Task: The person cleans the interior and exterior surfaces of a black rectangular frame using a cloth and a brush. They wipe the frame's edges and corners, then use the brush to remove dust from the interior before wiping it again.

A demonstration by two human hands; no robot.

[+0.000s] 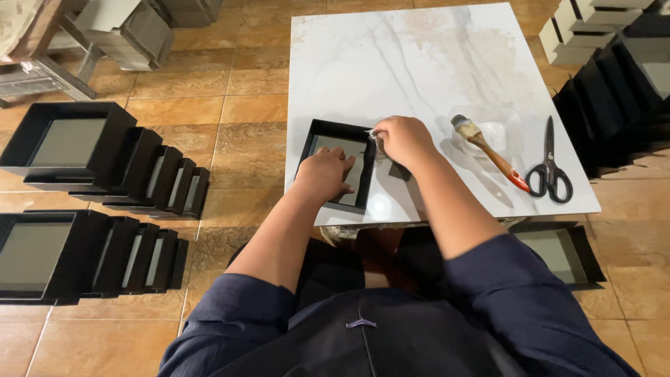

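Head view, looking down over the seated person. Left hand [326, 173] lies flat and spread inside a shallow black box tray [338, 165] with a grey lining, pressing it onto the white marbled worktop [391, 63]. The tray sits at the near left edge of the worktop, its near corner close to the rim. Right hand [403, 139] is closed in a pinch at the tray's far right corner, holding what looks like a small pale strip [373, 132]; whether it is tape or paper cannot be told.

To the right, a wood-handled brush [488, 150] rests with its bristles in a clear dish [504, 132], the handle slanting out towards black-handled scissors [550, 164], which lie just beside it with the blades closed.

On the tiled floor [251, 91] to the left stand two rows of finished-looking black trays [105, 157], leaning one against the next. More stacks, dark and pale, sit at the upper right [614, 63], and one tray [558, 251] lies flat by the person's right side.

Risks, as judged: the tray may slide off the near rim if the left hand eases its pressure. The pinched strip may crease or seat crooked at the corner. The right forearm passes near the brush handle; a nudge could tip the dish and smear whatever the brush carries over the worktop.
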